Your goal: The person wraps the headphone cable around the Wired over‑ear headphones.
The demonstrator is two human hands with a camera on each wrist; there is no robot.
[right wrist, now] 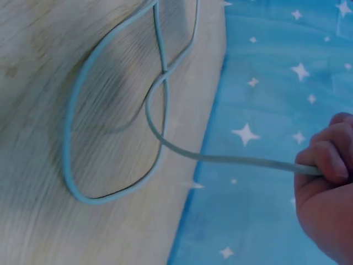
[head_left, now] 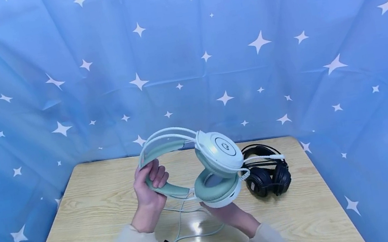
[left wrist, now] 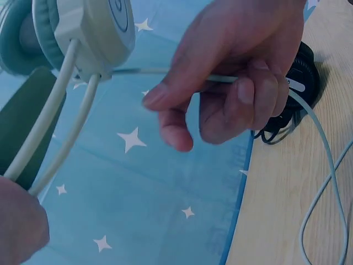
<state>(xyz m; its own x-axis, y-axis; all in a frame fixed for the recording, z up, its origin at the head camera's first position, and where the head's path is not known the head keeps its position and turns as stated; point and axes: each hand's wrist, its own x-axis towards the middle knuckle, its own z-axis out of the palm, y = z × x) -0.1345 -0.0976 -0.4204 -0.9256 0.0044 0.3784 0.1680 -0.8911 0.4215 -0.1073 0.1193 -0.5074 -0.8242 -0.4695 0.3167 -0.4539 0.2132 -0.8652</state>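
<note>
My left hand [head_left: 149, 186] grips the padded headband of a pale mint-green headset [head_left: 219, 155], holding it above the table with the ear cups to the right. A thin microphone boom points right from the upper cup. Below the cups is my right hand [head_left: 229, 214], partly hidden by them in the head view. In the left wrist view, the curled lower fingers of the right hand [left wrist: 234, 72] hold the headset's cable [left wrist: 143, 71], which runs from a cup through the hand. The cable [right wrist: 242, 160] hangs from the fist onto the table in the right wrist view.
Black headphones [head_left: 259, 180] lie on the right side of the light wooden table [head_left: 309, 213]. Loops of the pale cable [head_left: 205, 234] lie on the tabletop under the hands. A blue curtain [head_left: 174, 47] with white stars surrounds the table's back and sides.
</note>
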